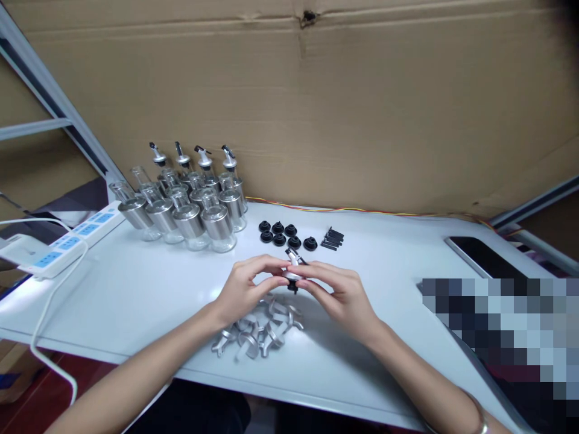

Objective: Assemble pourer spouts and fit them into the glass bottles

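holding a silver-and-black pourer [292, 276] between both hands [244, 286]

Two bare arms slant inward — the left arm [154, 355] from between seven and eight o'clock, the right arm [420, 367] from between four and five. The left hand [248, 280] points toward two o'clock, the right hand [346, 292] toward ten, and their fingertips nearly meet just off centre, at six o'clock. Each hand holds a pinch — thumb below forefinger, both gently bent. The other fingers are mostly hidden behind.
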Motion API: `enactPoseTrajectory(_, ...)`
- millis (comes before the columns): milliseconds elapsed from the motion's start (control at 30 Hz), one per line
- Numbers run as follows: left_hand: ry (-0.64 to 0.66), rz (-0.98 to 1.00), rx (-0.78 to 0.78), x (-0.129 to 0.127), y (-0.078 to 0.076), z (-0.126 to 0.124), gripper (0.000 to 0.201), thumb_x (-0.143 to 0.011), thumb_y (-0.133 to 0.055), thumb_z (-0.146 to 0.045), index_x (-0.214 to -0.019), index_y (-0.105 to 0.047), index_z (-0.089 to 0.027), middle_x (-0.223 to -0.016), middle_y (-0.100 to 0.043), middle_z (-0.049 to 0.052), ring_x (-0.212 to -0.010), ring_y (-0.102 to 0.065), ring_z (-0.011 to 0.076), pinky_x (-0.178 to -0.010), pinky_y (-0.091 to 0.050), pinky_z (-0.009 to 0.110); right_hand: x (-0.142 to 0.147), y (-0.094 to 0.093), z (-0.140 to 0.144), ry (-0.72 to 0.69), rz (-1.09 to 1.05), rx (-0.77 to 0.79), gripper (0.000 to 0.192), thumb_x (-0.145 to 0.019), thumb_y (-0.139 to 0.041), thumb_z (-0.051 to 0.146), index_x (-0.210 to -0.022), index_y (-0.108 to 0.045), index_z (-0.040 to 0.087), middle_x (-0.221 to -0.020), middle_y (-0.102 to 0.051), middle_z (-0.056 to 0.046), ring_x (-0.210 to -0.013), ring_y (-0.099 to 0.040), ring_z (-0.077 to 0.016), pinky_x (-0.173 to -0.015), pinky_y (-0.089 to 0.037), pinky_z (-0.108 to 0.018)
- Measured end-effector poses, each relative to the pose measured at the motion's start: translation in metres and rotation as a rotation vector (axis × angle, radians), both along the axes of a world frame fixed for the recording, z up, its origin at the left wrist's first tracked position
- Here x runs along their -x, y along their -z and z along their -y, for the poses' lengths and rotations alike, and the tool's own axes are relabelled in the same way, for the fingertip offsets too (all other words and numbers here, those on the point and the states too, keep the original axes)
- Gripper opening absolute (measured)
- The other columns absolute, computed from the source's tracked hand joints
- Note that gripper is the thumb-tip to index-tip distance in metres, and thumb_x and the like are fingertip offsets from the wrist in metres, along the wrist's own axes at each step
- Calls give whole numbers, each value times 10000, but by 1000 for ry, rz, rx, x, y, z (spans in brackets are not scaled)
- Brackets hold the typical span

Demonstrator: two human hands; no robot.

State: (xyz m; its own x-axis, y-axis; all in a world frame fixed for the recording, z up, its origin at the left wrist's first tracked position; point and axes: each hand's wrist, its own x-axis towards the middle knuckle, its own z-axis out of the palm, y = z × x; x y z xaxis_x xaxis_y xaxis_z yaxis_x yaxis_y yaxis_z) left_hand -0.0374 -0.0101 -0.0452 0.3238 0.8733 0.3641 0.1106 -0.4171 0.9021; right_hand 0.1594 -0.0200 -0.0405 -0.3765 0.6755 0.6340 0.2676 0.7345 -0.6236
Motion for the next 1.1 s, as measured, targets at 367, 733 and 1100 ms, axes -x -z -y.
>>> enactPoseTrajectory(367, -121, -164, -415, 5, -4, -3, 93, -863, -628, -266, -908, -672, -198, -880, -673, 53, -813, -638, 161, -763, -528, 300, -3, 0, 0, 29, -13, -9, 293, -838, -719, 291, -1125, -686, 244, -966, -748, -57, -809, -714, -195, -712, -604, -302)
enactPoseTrajectory(733, -809, -242, -541, 55, -26, -54, 511, -786, -608, -169, -1262, -428, -225, -1376, -384, 123, -1333, -372, 256, -1083, -381, 429, -3, -3, 4, 105, -134, -60, 314, -840, -695, 151, -1133, -690, 263, -984, -741, -45, -840, -702, -202, -759, -595, -336)
enactPoseTrajectory(1100, -680, -433, -436, 69, -21, -59, 323, -871, -503, -143, -1188, -504, -204, -1140, -589, 78, -969, -652, 190, -907, -546, 407, -8, 4, 1, 225, -194, -92, 397, -837, -688, 120, -1193, -648, 291, -1044, -716, -31, -870, -681, -200, -779, -554, -346)
